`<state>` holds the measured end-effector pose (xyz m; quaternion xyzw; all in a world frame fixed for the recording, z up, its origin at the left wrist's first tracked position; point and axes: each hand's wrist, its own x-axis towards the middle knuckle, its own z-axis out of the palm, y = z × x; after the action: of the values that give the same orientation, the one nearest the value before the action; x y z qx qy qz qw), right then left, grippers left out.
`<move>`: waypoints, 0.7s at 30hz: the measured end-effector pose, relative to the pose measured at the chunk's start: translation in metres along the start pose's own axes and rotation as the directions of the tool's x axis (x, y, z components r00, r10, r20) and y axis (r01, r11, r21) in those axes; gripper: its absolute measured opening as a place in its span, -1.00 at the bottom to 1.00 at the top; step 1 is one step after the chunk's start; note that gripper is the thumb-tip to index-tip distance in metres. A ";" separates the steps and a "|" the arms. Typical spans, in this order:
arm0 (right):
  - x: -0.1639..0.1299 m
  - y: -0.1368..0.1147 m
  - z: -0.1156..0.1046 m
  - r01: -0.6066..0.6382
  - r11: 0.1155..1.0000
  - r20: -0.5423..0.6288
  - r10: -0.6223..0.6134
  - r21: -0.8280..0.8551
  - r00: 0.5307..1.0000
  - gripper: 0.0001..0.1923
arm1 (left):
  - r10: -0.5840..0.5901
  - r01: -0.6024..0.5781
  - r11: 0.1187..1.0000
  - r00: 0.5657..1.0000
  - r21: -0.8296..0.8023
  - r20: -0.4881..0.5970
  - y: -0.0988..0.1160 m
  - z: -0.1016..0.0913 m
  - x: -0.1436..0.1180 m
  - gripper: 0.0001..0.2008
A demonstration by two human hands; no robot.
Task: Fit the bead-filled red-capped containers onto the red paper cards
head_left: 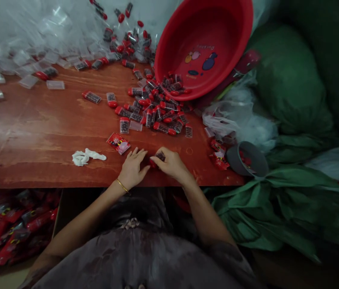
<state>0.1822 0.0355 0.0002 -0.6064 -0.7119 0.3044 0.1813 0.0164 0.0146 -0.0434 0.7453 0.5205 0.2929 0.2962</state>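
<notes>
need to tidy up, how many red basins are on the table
1. The red basin sits tipped on its side at the table's far right, its mouth facing the pile of red-capped vials. Others could be hidden off-frame.

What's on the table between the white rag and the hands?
A small red packet lies between the white rag and the left hand, on the brown table, in the head view.

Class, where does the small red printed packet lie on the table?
In the head view, the red packet lies flat near the table's front edge, just left of the left hand, right of the white scrap.
</notes>
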 end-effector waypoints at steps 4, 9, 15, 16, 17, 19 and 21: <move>-0.004 0.008 0.006 -0.089 0.872 0.019 0.092 0.481 0.996 -0.69 | -0.073 0.068 0.975 0.997 -0.213 -0.014 0.005 -0.008 -0.002 -0.59; -0.009 0.006 0.024 -0.131 0.588 0.008 0.207 0.798 0.978 -0.62 | -0.162 0.189 0.801 0.982 -0.569 0.097 0.010 -0.011 -0.005 -0.62; -0.009 0.005 0.028 -0.100 0.475 -0.056 0.303 0.874 0.951 -0.59 | -0.339 0.324 0.611 0.932 -0.722 0.131 0.012 -0.011 -0.011 -0.45; -0.009 0.005 0.029 -0.087 0.477 -0.067 0.297 0.875 0.953 -0.60 | -0.327 0.330 0.602 0.933 -0.727 0.153 0.014 -0.011 -0.012 -0.49; -0.009 0.005 0.031 -0.074 0.485 -0.080 0.288 0.871 0.954 -0.60 | -0.302 0.323 0.589 0.938 -0.741 0.169 0.017 -0.011 -0.012 -0.54; -0.010 0.004 0.037 -0.043 0.508 -0.115 0.274 0.860 0.955 -0.62 | -0.258 0.265 0.554 0.956 -0.789 0.140 0.024 -0.011 -0.014 -0.63; -0.011 0.003 0.046 -0.022 0.497 -0.134 0.275 0.867 0.952 -0.61 | -0.264 0.189 0.561 0.964 -0.806 0.042 0.030 -0.012 -0.014 -0.67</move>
<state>0.1579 0.0157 -0.0349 -0.5300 -0.3831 0.5500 0.5193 0.0219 -0.0061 -0.0151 0.4453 0.4353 0.4861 0.6131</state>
